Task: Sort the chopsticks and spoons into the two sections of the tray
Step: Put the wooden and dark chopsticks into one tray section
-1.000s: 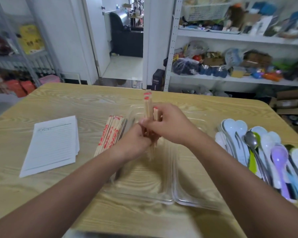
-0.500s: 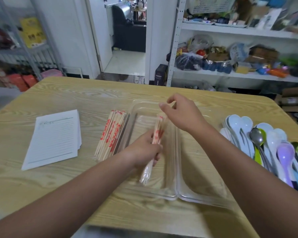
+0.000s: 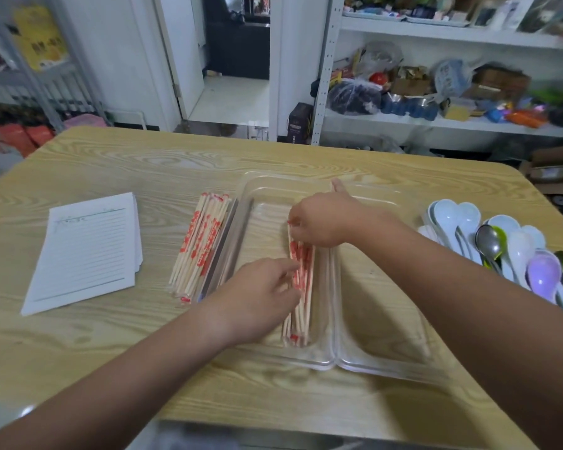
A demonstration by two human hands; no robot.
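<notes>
- Step seemed: settling chopstick bundle point(image 3: 301, 303) in tray's point(image 3: 384, 368) left section.
- Relaxed left hand point(image 3: 257, 297) touched it; right hand's point(image 3: 325, 222) grip was unclear.
- Next, likely: grasp loose chopsticks point(image 3: 199, 248).

The bundle of chopsticks point(image 3: 301, 287), held upright above the tray point(image 3: 371, 363) by both hands 1 second ago and then tilted down by the left hand point(image 3: 257, 297) alone, now lies flat in the left section point(image 3: 267, 228) along the divider point(image 3: 333, 303). The right hand point(image 3: 325, 219) has come back down, fingertips on the bundle's 12 o'clock end. The left hand's fingers touch its 9 o'clock side.
</notes>
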